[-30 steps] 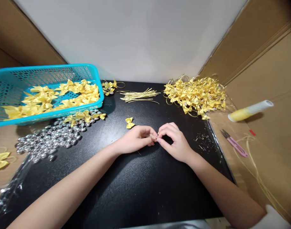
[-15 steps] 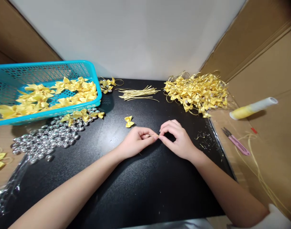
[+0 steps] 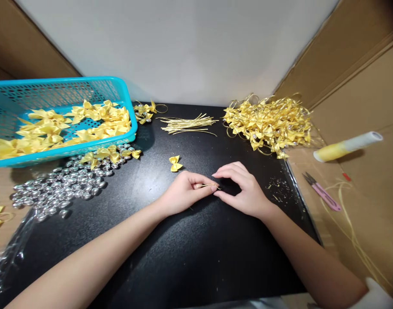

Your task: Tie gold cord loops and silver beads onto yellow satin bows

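Note:
My left hand (image 3: 186,191) pinches a thin gold cord (image 3: 204,185) between thumb and forefinger, its short end poking out past the fingertips. Just to the right, my right hand (image 3: 243,189) has thumb and fingers apart around the space by that end; I see nothing held in it. A yellow ribbon bow (image 3: 175,164) lies on the black table above my left hand. Farther back is a bundle of gold cords (image 3: 188,124), laid roughly side by side.
At the left, a turquoise basket (image 3: 131,107) holds yellow ribbon flowers, with silver beads (image 3: 74,184) spread before it. A heap of yellow bows with gold loops (image 3: 270,124) sits back right. Pink thread snips (image 3: 325,196) and a yellow-white tube (image 3: 347,146) lie farther right.
My right thumb and forefinger have parted and come away from the cord end. The left hand keeps its pinch on the cord. The whole view has shifted slightly.

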The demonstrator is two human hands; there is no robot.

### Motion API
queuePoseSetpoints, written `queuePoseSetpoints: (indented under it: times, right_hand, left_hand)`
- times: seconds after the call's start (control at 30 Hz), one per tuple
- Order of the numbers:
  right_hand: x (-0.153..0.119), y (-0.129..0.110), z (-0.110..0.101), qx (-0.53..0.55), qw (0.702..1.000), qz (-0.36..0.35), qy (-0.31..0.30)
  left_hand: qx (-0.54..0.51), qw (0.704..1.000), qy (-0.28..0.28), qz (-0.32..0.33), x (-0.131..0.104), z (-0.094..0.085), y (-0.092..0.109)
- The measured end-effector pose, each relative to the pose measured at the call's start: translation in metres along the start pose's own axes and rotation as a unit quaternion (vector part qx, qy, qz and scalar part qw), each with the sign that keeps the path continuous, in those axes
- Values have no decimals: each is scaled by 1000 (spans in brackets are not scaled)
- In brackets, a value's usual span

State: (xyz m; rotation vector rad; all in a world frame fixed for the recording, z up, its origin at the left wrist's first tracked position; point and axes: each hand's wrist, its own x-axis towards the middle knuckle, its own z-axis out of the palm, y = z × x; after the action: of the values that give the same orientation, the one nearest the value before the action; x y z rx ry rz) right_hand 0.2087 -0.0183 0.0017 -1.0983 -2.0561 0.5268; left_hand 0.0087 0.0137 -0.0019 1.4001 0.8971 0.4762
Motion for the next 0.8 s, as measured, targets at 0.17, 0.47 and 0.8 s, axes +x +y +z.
queuePoseSetpoints:
  times: [0.17, 0.47, 0.8]
  right_hand:
    - [-1, -1, 6, -5, 1000, -4, -1]
    - [-3, -1, 12, -37, 999, -9, 37]
    - [-2, 1, 11, 10, 997, -16, 76]
  left_hand:
    - [28, 999, -23, 3, 0, -3, -1]
    - [33, 998, -48, 6, 0, -6, 4]
    - [22, 999, -28, -16, 0, -5, 4]
